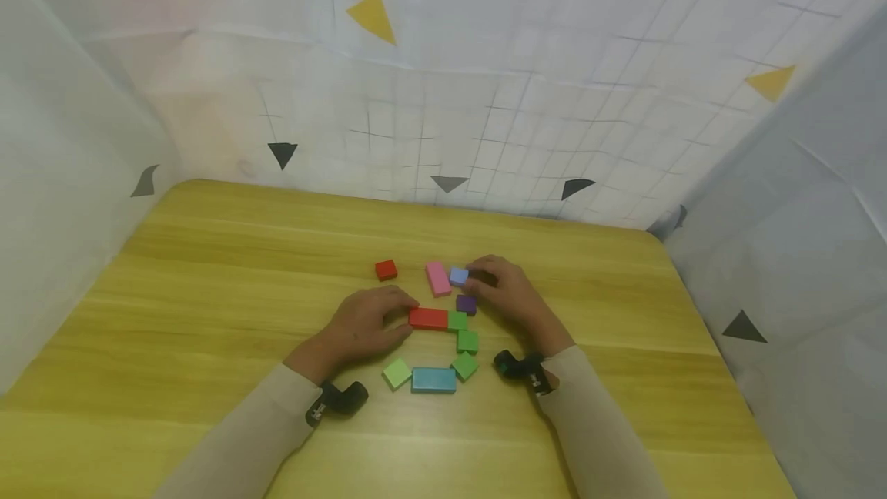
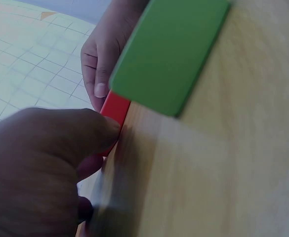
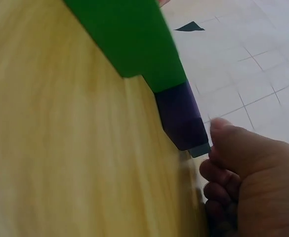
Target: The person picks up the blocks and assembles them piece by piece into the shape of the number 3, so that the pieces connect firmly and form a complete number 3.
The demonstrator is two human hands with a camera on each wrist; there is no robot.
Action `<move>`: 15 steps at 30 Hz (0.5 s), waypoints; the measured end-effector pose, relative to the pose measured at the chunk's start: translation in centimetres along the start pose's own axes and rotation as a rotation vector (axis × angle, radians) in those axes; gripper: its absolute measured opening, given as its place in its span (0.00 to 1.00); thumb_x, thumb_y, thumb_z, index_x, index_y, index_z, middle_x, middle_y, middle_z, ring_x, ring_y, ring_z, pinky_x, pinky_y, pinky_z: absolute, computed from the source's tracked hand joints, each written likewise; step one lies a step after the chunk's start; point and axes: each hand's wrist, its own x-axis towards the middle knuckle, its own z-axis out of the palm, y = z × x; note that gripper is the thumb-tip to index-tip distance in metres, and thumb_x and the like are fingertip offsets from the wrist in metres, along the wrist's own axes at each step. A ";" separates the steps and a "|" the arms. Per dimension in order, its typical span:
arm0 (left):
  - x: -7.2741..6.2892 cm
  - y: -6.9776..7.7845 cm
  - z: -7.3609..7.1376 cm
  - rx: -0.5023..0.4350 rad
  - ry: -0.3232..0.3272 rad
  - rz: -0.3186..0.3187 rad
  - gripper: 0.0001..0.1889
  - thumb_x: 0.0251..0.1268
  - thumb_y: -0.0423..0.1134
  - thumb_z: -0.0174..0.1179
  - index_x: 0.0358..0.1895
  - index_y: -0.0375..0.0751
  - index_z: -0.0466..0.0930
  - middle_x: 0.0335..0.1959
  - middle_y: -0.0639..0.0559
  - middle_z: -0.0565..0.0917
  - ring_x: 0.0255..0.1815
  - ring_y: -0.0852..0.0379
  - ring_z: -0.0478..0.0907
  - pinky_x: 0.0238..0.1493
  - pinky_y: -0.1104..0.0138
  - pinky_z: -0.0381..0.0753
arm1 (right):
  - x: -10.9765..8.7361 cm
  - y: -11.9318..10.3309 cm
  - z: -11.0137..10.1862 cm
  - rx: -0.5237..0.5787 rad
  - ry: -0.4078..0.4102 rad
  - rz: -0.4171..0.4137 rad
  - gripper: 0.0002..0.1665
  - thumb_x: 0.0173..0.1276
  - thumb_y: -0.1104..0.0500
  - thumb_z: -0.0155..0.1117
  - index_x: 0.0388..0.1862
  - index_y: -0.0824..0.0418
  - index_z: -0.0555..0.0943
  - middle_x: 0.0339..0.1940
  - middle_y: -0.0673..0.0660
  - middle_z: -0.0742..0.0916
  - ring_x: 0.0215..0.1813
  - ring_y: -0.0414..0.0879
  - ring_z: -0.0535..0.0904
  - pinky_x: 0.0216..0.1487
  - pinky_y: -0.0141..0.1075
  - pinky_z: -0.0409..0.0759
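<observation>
My left hand (image 1: 363, 323) pinches the left end of a long red block (image 1: 428, 319), with the thumb (image 2: 92, 131) on the block's side in the left wrist view. A green block (image 1: 456, 321) sits against its right end. Farther back, my right hand (image 1: 511, 293) pinches a small light blue block (image 1: 459, 276) between thumb and forefinger. Just left of that stands a slanted pink block (image 1: 438, 279); a dark purple block (image 1: 466, 304) lies in front. From the right wrist, the purple block (image 3: 181, 116) hides most of the light blue one (image 3: 199, 150).
Two more green blocks (image 1: 467, 342) curve down toward a long teal block (image 1: 433, 380), with a light green block (image 1: 397, 374) at its left. A lone small red block (image 1: 386, 270) lies at the back left. White sheets (image 1: 443, 98) wall in the wooden table (image 1: 208, 268).
</observation>
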 end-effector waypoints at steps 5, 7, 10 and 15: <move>0.0 0.1 -0.1 -0.013 0.008 0.018 0.19 0.63 0.49 0.65 0.56 0.54 0.82 0.53 0.61 0.84 0.57 0.59 0.80 0.58 0.58 0.78 | 0.1 0.3 0.1 0.033 0.048 0.016 0.15 0.71 0.49 0.64 0.53 0.51 0.85 0.52 0.49 0.86 0.56 0.46 0.80 0.62 0.47 0.77; 0.0 0.1 -0.2 -0.017 0.009 0.024 0.18 0.63 0.49 0.65 0.56 0.54 0.83 0.53 0.61 0.84 0.56 0.59 0.80 0.58 0.58 0.78 | 0.1 0.3 0.2 0.043 0.064 0.013 0.15 0.71 0.49 0.65 0.52 0.51 0.85 0.51 0.49 0.86 0.54 0.46 0.81 0.60 0.46 0.78; 0.1 0.2 -0.3 -0.016 0.004 0.020 0.18 0.63 0.49 0.65 0.56 0.54 0.83 0.53 0.61 0.84 0.56 0.59 0.80 0.58 0.59 0.78 | 0.3 0.2 0.3 0.043 0.068 -0.017 0.14 0.70 0.49 0.67 0.51 0.51 0.86 0.51 0.49 0.87 0.53 0.46 0.81 0.59 0.46 0.78; 0.1 0.2 -0.4 -0.013 -0.001 0.006 0.18 0.63 0.49 0.65 0.56 0.55 0.83 0.53 0.61 0.84 0.57 0.60 0.79 0.58 0.60 0.78 | 0.5 0.1 0.2 -0.005 0.059 -0.051 0.12 0.69 0.49 0.67 0.48 0.50 0.88 0.51 0.48 0.87 0.55 0.46 0.80 0.59 0.46 0.78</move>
